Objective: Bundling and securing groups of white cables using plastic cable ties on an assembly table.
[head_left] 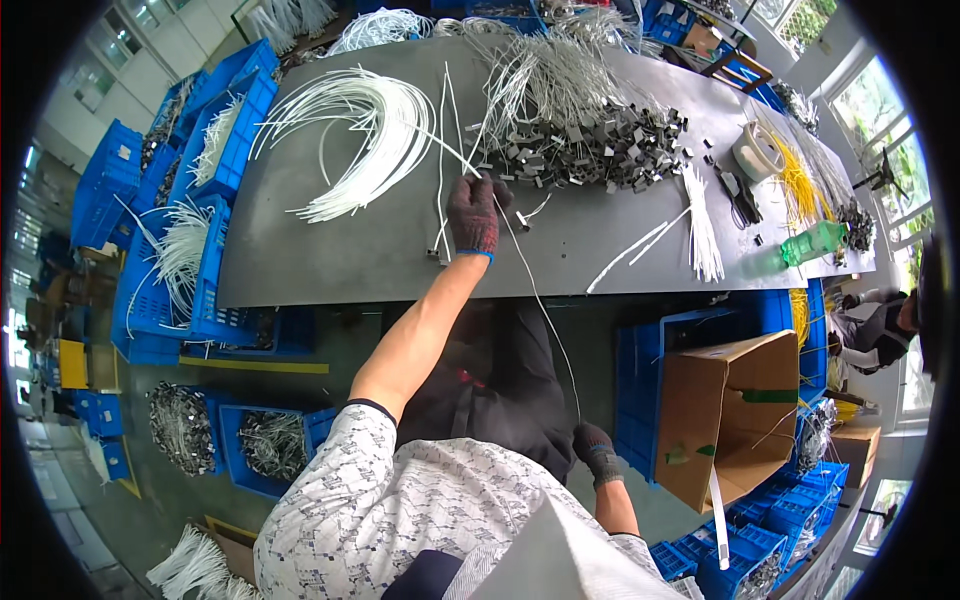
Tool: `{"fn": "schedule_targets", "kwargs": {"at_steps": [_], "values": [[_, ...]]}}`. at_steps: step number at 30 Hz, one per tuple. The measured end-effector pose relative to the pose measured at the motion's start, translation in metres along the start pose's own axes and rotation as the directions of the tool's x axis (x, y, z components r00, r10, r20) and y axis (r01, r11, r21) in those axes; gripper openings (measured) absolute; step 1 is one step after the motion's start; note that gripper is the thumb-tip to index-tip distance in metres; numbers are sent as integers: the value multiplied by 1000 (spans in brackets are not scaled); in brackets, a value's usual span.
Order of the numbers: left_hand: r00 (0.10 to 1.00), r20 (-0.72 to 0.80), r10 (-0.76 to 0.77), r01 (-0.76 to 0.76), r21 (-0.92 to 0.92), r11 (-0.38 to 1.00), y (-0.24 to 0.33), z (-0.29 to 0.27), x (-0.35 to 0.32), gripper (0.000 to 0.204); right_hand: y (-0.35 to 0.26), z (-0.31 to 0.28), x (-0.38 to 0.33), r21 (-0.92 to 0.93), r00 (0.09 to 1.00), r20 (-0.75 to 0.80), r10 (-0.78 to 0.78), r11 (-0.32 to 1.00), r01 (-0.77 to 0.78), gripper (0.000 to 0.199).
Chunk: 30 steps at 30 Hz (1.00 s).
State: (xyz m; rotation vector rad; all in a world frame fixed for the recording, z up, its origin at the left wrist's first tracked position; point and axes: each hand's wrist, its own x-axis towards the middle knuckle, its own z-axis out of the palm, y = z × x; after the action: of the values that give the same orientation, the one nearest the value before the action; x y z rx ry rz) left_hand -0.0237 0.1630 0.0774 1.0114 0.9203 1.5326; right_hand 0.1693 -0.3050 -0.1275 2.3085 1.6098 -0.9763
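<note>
While left hand [473, 213] pins wire [540, 300], right hand [597, 450] pulls.

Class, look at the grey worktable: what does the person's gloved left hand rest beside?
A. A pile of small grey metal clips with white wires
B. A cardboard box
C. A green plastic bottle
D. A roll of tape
A: the left hand lies on the worktable just below the heap of metal clips.

Long grey rectangular worktable [330, 260] on a grey-green concrete floor [300, 390] with yellow painted lines, stacked blue plastic crates [150, 300] alongside, open brown cardboard box [735, 400], daylight through tall white-framed windows [880, 130]
</note>
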Motion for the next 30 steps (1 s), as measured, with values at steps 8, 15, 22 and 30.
{"fn": "schedule_targets", "kwargs": {"at_steps": [8, 15, 22, 30], "values": [[502, 723, -475, 53, 522, 851, -43, -25, -121, 19, 13, 13, -16, 84, 999, 40, -11, 996, 7, 21], [755, 470, -457, 195, 504, 841, -41, -8, -132, 20, -58, -95, 3, 328, 889, -443, -112, 903, 277, 28], [632, 597, -494, 297, 402, 866, 11, -19, -173, 23, -181, -213, 39, 912, 910, -391, 142, -70, 403, 42], [820, 496, -284, 153, 288, 945, 8, -49, -184, 22, -216, -203, 72, 602, 699, -713, -60, 460, 653, 45]]}}
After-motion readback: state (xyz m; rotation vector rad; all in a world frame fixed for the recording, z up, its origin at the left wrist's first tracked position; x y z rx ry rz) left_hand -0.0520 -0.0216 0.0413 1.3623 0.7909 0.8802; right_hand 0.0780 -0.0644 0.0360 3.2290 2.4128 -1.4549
